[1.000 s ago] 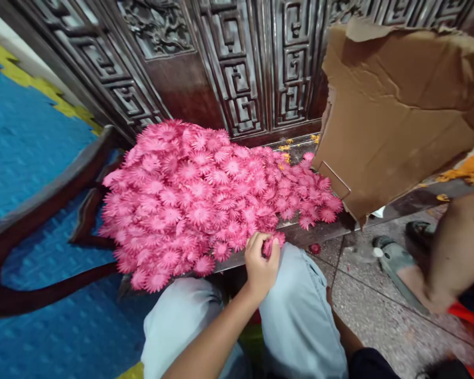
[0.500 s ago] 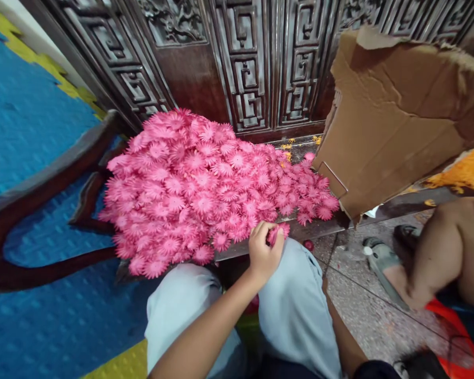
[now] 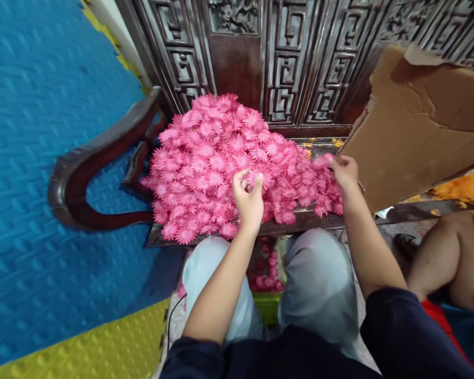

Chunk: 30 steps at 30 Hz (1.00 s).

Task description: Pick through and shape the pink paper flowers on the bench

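Note:
A big heap of pink flowers [image 3: 205,168] lies on the dark wooden bench [image 3: 276,228], high on the left and thinning toward the right. Over the front middle of the heap, my left hand [image 3: 248,200] has its thumb and fingers curled round a pink flower [image 3: 258,179]. My right hand [image 3: 345,171] is at the heap's right end beside the cardboard, its fingertips pinched at a pink flower [image 3: 324,160]. Between my knees, below the bench edge, more pink pieces [image 3: 272,271] sit above a green container [image 3: 266,308].
Torn brown cardboard [image 3: 418,126] leans at the right, with orange petals [image 3: 460,188] beyond it. The bench's curved armrest [image 3: 69,184] stands at the left over blue matting [image 3: 31,158]. Another person's bare leg [image 3: 438,252] is at the right.
My left hand has risen from near my knee to above the heap, holding a flower. My right hand has come up to the heap's right end. The view has shifted left.

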{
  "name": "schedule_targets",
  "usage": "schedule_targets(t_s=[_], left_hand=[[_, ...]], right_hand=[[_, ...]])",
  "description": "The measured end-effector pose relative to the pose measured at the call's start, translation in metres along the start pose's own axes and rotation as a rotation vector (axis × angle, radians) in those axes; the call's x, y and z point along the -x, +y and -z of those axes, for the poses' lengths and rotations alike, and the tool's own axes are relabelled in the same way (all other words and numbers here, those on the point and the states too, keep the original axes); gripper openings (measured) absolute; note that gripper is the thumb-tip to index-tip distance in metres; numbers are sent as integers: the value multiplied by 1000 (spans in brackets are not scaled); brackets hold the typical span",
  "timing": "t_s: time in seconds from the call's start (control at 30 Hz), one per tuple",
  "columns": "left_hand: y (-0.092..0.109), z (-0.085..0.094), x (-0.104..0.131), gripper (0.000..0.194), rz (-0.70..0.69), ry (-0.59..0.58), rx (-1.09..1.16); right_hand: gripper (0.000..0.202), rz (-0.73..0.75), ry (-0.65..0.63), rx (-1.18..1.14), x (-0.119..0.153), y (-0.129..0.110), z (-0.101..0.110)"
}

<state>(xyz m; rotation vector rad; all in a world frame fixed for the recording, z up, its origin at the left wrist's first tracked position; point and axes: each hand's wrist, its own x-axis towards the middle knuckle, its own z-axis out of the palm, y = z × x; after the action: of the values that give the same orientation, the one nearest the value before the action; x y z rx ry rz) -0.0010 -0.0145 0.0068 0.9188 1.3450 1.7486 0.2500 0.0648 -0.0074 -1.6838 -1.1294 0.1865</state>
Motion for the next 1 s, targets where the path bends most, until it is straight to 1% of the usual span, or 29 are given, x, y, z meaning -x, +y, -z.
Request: schedule_targets(t_s=[0.03, 0.07, 0.1, 0.17, 0.2, 0.23, 0.27, 0.3, 0.33, 0.4, 0.47, 0.57, 0.63, 0.73, 0.8, 0.9, 1.0], left_hand=[[3, 2, -2, 29, 17, 11, 25], [5, 5, -5, 30, 16, 26, 43], [8, 7, -8, 31, 1, 44, 56], [11, 12, -14, 29, -51, 74, 67], [12, 15, -17, 27, -74, 82, 68], [12, 17, -20, 25, -87, 85, 68], [12, 19, -23, 24, -89, 85, 72], [12, 20, -25, 24, -86, 81, 82], [12, 21, -27, 24, -83, 76, 93], [11, 23, -29, 25, -83, 77, 107], [12, 23, -31, 25, -87, 74, 111], [13, 24, -34, 23, -72, 89, 130], [12, 25, -36, 21, -33, 117, 146], [10, 26, -37, 23, 22, 186, 129], [10, 26, -36, 26, 15, 204, 104], [10, 25, -33, 27, -31, 136, 97], [11, 24, -32, 29, -20, 70, 107]], right_hand=[[34, -7, 16, -5, 4, -19, -8], [35, 0, -7, -75, 15, -39, -15], [32, 26, -112, -169, 30, -61, -20], [22, 62, -525, -365, 67, -102, -28], [24, 12, -718, -443, 86, -120, -32], [28, -59, -861, -513, 103, -134, -36], [31, -120, -963, -569, 117, -144, -41], [33, -163, -972, -637, 128, -151, -45], [35, -196, -934, -703, 137, -154, -50], [38, -225, -849, -787, 145, -153, -58], [39, -247, -807, -827, 147, -147, -64], [41, -342, -810, -891, 146, -141, -66], [43, -392, -816, -931, 146, -141, -67], [36, -358, -806, -916, 146, -142, -69], [31, -324, -808, -877, 146, -142, -70], [27, -299, -785, -850, 143, -139, -69], [21, -240, -742, -821, 139, -135, -68]])
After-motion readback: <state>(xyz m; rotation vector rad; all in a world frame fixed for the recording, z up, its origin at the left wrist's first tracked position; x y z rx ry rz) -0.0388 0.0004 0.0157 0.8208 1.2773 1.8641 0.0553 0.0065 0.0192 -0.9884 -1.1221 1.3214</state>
